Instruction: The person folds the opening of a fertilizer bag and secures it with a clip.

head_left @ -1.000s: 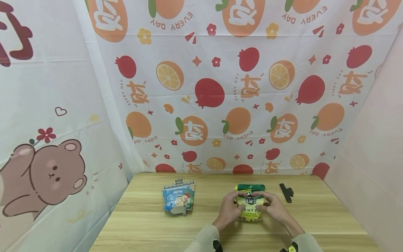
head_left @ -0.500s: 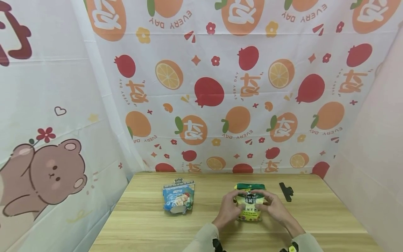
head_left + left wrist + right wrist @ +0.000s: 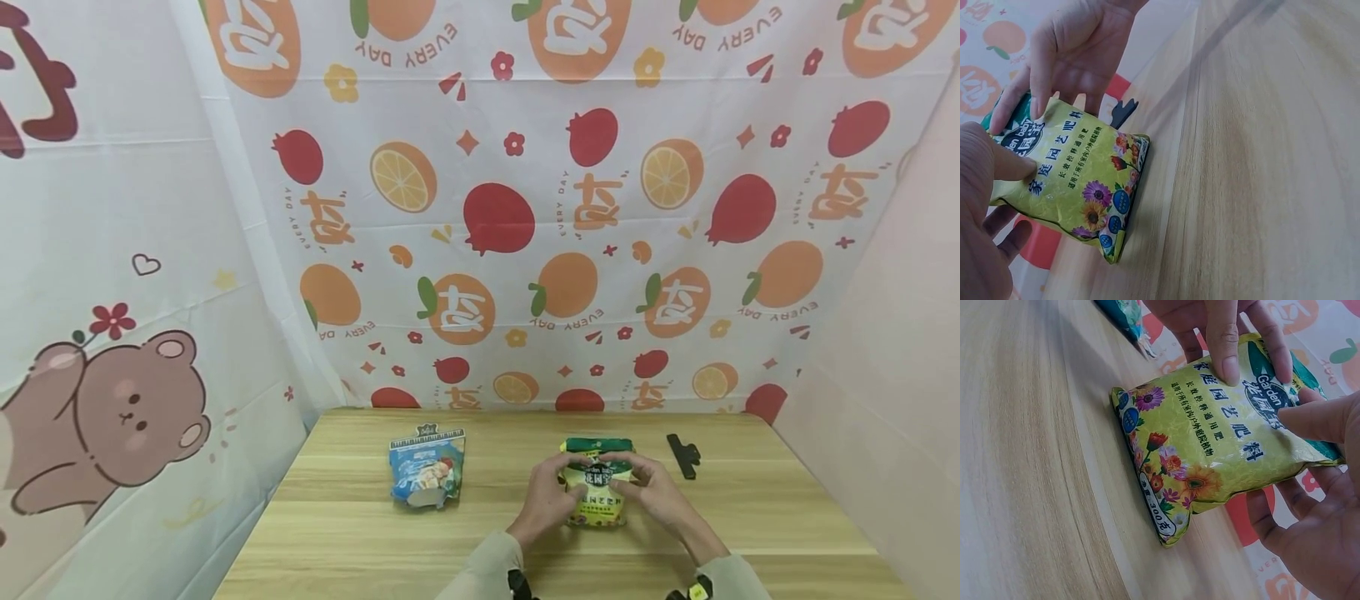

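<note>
A yellow-green fertilizer bag (image 3: 596,508) with a dark green top stands on the table between my hands. My left hand (image 3: 550,496) grips its left side, thumb on the front face, other fingers around the edge and top. On the opposite side my right hand (image 3: 660,497) holds it the same way. In the left wrist view the bag (image 3: 1079,169) shows flowers printed along its bottom, which touches the wood. From the right wrist view, the thumbs press on the front of the bag (image 3: 1191,444) while several fingers reach behind it.
Left on the wooden table (image 3: 360,550) lies a blue food bag (image 3: 423,475) with a clip (image 3: 426,432) across its top. A black clip (image 3: 683,457) lies to the right of the fertilizer bag. Fruit-print cloth (image 3: 498,217) hangs behind the table.
My right thumb has shifted slightly up and inward on the bag's front. Both hands keep their hold, and the bag stays in nearly the same place.
</note>
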The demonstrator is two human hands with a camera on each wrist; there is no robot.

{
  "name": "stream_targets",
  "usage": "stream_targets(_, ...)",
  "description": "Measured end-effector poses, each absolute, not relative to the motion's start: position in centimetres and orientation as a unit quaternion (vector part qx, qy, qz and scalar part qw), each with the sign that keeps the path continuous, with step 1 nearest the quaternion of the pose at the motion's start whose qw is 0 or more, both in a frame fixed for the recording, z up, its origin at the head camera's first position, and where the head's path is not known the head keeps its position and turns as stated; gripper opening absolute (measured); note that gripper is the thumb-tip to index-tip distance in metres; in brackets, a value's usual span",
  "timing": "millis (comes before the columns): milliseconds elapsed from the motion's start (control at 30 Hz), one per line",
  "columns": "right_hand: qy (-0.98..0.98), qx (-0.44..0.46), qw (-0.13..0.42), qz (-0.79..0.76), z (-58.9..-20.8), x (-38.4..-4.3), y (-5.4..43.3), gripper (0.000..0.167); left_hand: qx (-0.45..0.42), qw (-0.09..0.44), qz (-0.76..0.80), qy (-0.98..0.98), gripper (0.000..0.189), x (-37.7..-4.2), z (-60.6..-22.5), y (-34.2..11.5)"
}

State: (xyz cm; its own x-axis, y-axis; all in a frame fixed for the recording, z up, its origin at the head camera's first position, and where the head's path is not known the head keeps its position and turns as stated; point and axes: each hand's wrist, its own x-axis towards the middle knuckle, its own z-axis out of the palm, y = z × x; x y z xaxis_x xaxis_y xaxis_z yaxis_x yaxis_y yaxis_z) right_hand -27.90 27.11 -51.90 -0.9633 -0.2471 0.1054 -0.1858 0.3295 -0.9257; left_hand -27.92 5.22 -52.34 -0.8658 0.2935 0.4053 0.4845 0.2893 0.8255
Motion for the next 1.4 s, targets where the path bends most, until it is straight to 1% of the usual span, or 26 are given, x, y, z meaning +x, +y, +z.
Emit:
stream_targets(733, 0.818, -0.135, 0.02, -0.559, -51.73, -27.72, 27.05, 0.04, -0.225, 0.071, -0.549, -0.802, 0.039, -27.77, -52.15, 5.29)
stream_targets(1400, 0.813, -0.134, 0.035, -0.565, -51.92, -27.53, 27.09, 0.042, -0.199, 0.056, -0.55, -0.809, 0.036, -27.56, -52.27, 5.24)
